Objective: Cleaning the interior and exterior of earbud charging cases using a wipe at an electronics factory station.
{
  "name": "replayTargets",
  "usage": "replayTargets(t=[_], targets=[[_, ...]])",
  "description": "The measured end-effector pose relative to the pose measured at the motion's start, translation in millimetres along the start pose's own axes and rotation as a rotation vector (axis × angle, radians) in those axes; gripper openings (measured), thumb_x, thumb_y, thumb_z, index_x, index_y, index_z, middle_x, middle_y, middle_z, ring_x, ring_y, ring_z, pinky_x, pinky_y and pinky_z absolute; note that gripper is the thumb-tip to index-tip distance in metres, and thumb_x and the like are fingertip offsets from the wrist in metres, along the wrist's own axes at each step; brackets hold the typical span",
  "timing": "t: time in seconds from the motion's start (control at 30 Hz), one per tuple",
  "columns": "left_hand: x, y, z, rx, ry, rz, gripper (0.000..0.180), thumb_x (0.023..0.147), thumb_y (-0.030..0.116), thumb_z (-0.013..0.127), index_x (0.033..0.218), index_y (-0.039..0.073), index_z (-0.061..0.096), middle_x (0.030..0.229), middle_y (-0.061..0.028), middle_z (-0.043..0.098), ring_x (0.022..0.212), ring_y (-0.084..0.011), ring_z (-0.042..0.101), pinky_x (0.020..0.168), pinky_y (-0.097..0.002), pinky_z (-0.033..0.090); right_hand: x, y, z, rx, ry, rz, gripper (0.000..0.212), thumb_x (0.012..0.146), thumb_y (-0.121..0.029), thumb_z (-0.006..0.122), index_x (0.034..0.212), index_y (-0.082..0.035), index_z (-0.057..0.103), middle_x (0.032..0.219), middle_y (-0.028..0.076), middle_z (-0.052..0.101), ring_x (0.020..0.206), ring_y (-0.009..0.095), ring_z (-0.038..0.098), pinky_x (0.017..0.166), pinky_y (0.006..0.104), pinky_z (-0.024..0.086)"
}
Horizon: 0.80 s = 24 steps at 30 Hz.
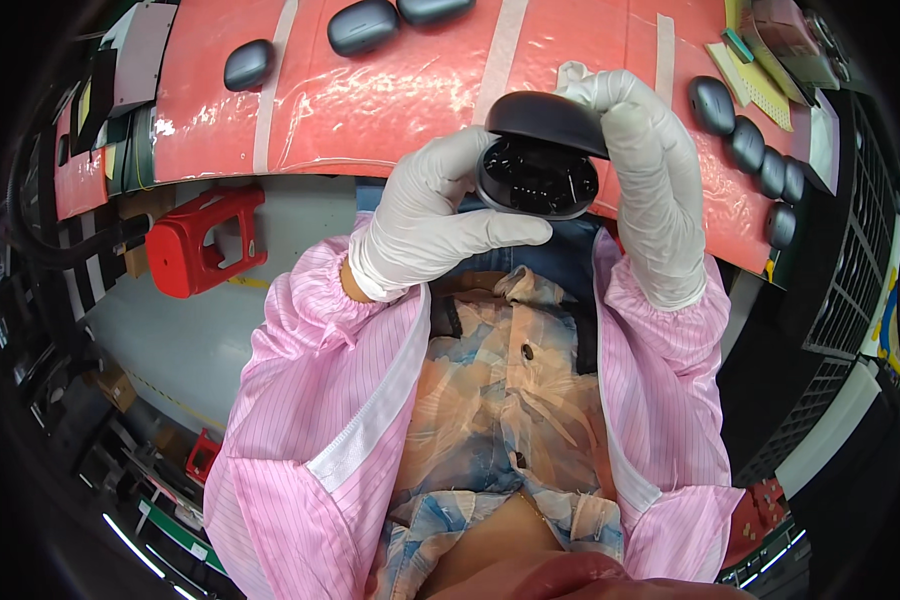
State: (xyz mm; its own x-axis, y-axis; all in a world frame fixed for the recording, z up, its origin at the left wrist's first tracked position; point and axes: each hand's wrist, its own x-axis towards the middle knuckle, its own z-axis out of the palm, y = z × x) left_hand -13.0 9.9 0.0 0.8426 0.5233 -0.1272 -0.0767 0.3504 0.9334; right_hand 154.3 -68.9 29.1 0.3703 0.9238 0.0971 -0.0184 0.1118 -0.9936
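Note:
A dark oval earbud charging case point(538, 205) is held up near the table's front edge, its lid raised and its glossy black inside showing. My left hand point(435, 215), in a white glove, closes round the left side of the case, the thumb lying along its front. My gloved right hand point(655, 180) grips the right side of the lifted lid point(545, 118), with fingers behind it. Whether anything sits in the case's dark wells is hard to make out.
Similar closed cases lie on the red-covered table point(390, 120): one grey case point(249, 65) and another point(364, 27) at the far left, several along the right, such as this one point(711, 105). A red stool point(205, 242) stands left below. A black rack point(845, 270) is at right.

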Motion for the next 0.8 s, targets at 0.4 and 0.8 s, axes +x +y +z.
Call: replayTargets(t=[0.4,0.8], targets=[[4.1,-8.9,-1.3,-0.041,-0.002,0.018,0.053,0.073,-0.001,0.079,0.121,-0.001,0.058,0.108,-0.0042,0.065,0.097,-0.0109,0.062,0.087,-0.0266,0.050,-0.9,-0.4,3.7,0.027,0.062,0.080,0.026,0.095,-0.029,0.060,0.092,-0.003,0.059,0.080,-0.002,0.051,0.075,0.007,0.045,0.067,0.0211,0.038],[10.3,-0.6,2.1,-0.424,-0.030,-0.187,0.049,0.093,0.045,0.058,0.113,0.000,0.060,0.096,-0.0114,0.068,0.086,-0.0174,0.066,0.073,-0.0282,0.054,-11.3,27.4,7.1,0.173,-0.050,0.021,0.069,0.071,-0.008,0.076,0.134,-0.002,0.048,0.123,0.008,0.055,0.117,0.020,0.051,0.105,0.0345,0.035]])
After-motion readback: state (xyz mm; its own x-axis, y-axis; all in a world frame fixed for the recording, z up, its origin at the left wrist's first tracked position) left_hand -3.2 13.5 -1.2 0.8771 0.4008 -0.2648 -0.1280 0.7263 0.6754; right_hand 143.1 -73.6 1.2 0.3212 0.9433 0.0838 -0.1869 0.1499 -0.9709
